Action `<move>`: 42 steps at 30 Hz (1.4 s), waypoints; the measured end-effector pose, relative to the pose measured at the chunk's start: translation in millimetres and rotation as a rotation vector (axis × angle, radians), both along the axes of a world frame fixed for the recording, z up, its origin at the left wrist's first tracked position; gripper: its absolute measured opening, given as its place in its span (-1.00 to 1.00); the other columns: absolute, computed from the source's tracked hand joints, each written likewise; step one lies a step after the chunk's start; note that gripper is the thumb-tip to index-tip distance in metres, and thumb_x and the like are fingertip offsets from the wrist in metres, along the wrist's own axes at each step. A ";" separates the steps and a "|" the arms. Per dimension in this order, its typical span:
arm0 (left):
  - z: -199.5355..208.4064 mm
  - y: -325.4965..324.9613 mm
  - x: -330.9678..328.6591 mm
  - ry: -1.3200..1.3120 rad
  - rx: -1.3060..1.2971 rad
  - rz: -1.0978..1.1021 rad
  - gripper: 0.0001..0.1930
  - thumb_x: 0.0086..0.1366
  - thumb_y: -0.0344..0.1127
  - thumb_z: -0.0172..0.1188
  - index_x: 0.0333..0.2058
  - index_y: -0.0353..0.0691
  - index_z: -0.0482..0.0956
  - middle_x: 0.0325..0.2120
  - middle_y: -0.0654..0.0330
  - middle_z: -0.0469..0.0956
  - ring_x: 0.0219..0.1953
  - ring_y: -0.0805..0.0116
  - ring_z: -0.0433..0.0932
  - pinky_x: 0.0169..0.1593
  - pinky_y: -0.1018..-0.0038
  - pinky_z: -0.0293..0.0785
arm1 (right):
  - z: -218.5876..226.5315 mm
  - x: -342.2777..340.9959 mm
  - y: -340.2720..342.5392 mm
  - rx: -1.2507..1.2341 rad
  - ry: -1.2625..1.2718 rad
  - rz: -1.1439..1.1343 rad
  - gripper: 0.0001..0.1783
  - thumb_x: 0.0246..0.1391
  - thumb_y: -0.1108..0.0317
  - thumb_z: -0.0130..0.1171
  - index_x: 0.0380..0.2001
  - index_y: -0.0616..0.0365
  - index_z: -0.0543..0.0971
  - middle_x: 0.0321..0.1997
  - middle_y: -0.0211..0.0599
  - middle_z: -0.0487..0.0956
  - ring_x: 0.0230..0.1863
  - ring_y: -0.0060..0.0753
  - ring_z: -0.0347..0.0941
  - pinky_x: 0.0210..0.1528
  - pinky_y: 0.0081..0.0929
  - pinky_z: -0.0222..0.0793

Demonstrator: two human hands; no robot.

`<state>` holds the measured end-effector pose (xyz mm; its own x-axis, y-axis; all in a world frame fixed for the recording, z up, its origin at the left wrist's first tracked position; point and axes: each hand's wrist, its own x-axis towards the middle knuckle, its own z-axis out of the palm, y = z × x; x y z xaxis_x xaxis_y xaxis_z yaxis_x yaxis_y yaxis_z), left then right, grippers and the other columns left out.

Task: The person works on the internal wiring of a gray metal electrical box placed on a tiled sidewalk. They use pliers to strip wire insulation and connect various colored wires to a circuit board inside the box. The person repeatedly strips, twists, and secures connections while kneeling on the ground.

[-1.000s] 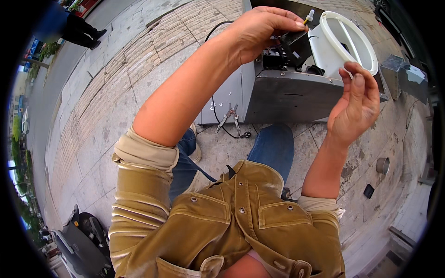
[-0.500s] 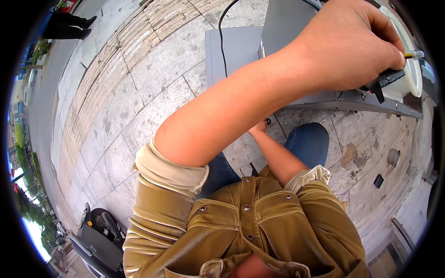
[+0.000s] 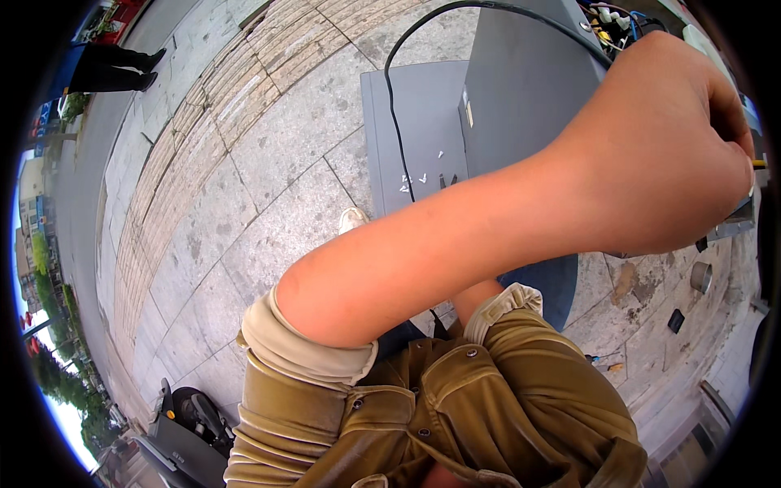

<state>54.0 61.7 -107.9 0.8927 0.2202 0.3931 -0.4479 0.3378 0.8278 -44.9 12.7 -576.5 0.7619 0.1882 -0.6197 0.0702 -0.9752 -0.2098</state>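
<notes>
At the far left, a person's dark legs are seen by the road, and a dark scooter is parked lower down. Next, a black cable is hung in a curve over a flat grey panel. Small white bits are scattered on this panel, and the tips of a tool can be seen, the rest being hidden by the left arm. Then comes the tall grey box — the thing being worked on — placed at the top, right beside the panel. The right hand is hidden behind the left arm, so what its grip is doing cannot be told. Thin wires are left bare at the top right of the box, just above the left hand. Below that hand, a small black flat thing and a metal cup are left on the ground. Farthest right, a small yellow bit is pinched in the left grip. The work seems about half done: the insides have been laid bare, but the wires have not been tucked away.
</notes>
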 end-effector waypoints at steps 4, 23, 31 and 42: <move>-0.2 4.5 -5.4 0.056 0.009 -0.028 -0.87 -0.01 -0.44 0.18 -0.52 -0.42 0.63 -0.65 0.16 0.55 -0.59 0.50 0.47 -0.46 0.54 0.42 | 39.6 11.5 -12.1 0.083 0.116 0.059 -0.18 -0.21 0.12 0.22 0.08 0.47 0.29 0.00 0.28 0.46 0.06 0.11 0.42 0.08 -0.18 0.37; 32.5 -22.1 -22.4 0.217 0.222 -0.135 -0.89 0.23 -0.36 0.22 -0.34 -0.27 0.57 -0.30 0.32 0.55 -0.21 0.58 0.48 -0.03 0.62 0.35 | 519.1 77.6 -271.0 1.380 0.419 -0.115 -0.45 0.00 0.30 0.17 0.08 0.27 0.39 -0.14 -0.22 0.55 -0.08 -0.32 0.51 0.09 -0.31 0.37; 59.5 -48.6 -22.6 0.310 0.706 -0.049 -0.86 0.17 -0.33 0.15 -0.37 -0.29 0.55 -0.43 0.32 0.49 -0.37 0.61 0.38 -0.28 0.60 0.32 | 550.4 135.1 -231.5 1.085 0.329 -0.076 -0.55 0.09 0.20 0.13 0.00 0.21 0.44 -0.19 -0.26 0.59 -0.17 -0.40 0.56 -0.04 -0.42 0.45; 65.5 -50.2 -23.9 0.279 0.888 0.067 -0.76 0.11 -0.28 0.14 -0.36 -0.38 0.57 -0.52 0.20 0.52 -0.46 0.47 0.45 -0.37 0.46 0.40 | 548.5 122.5 -210.0 1.020 0.132 0.001 -0.70 0.07 0.14 0.16 -0.22 0.12 0.50 -0.32 -0.43 0.56 -0.28 -0.64 0.44 -0.35 -0.69 0.16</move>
<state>30.1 11.5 -42.4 0.9765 -0.0038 0.2153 -0.1896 -0.4894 0.8512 77.6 -197.3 -28.0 0.6988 0.6724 -0.2439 -0.0133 -0.3287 -0.9444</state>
